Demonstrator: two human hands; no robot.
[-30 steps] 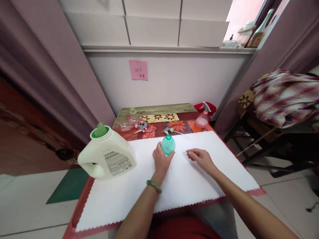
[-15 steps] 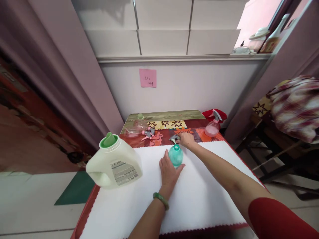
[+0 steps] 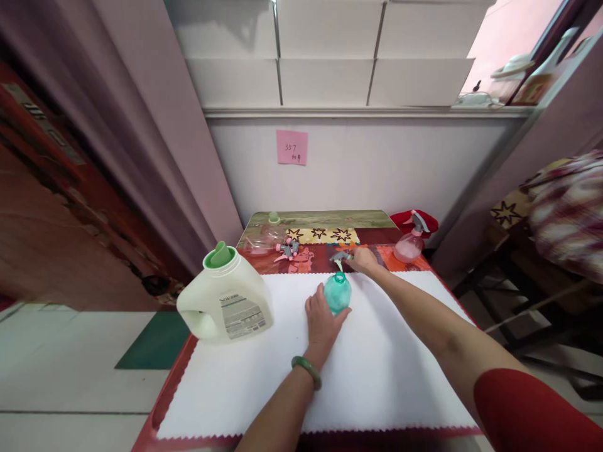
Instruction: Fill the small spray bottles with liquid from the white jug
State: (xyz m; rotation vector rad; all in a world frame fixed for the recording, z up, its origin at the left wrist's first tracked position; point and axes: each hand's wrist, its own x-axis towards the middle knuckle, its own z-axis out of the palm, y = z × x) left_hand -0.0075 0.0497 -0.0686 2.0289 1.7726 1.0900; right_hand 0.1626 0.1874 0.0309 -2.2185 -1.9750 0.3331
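A round teal spray bottle with an uncapped neck stands upright on the white cloth. My left hand curls around its near left side, thumb and fingers against it. Just behind the bottle, my right hand grips a grey trigger spray head. The head's pale lower part hangs close above the bottle's neck; whether they touch I cannot tell. To the left, a large cream jug with a green spout stands near the cloth's edge.
Clear bottles and pink-and-grey spray heads lie at the table's back left. A filled pink spray bottle stands at the back right, by a red object. Behind is a wall with a pink note.
The view has swung slightly left, so everything appears shifted to the right. The spray head in my right hand has turned, its lower part now pointing down more toward the bottle's neck.
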